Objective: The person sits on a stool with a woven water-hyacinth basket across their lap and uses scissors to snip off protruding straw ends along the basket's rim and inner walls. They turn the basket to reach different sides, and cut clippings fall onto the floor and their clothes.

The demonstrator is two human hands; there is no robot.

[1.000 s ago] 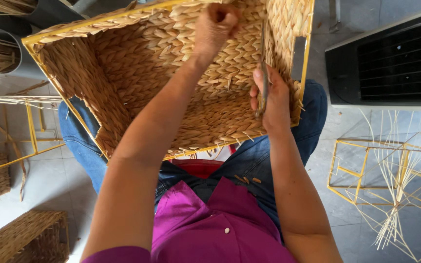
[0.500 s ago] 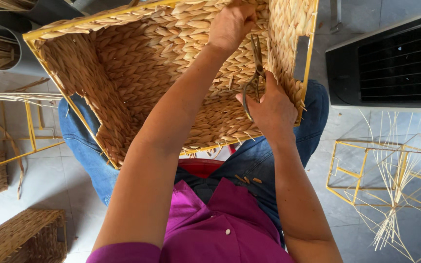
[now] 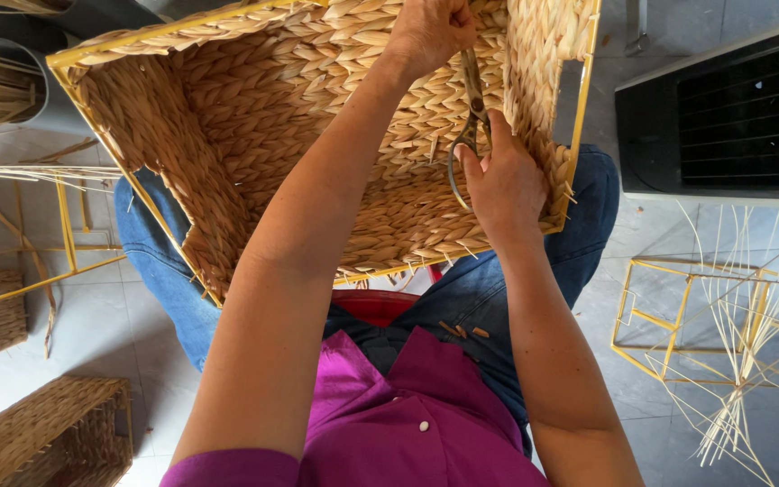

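The head view looks down into a woven basket [image 3: 254,153] with a yellow wire frame, tipped on its side across the person's lap, its open mouth facing the camera. The left hand [image 3: 430,32] reaches deep inside, near the top of the back wall, and is clenched, pinching something at the weave that I cannot make out. The right hand [image 3: 502,185] grasps the loops of a pair of scissors [image 3: 471,117], whose blades point up towards the left hand's fingers. Bits of cut fibre lie on the jeans. On the floor, a bare yellow frame [image 3: 723,316] with loose straws stands at right, and another woven basket [image 3: 47,437] lies at lower left.
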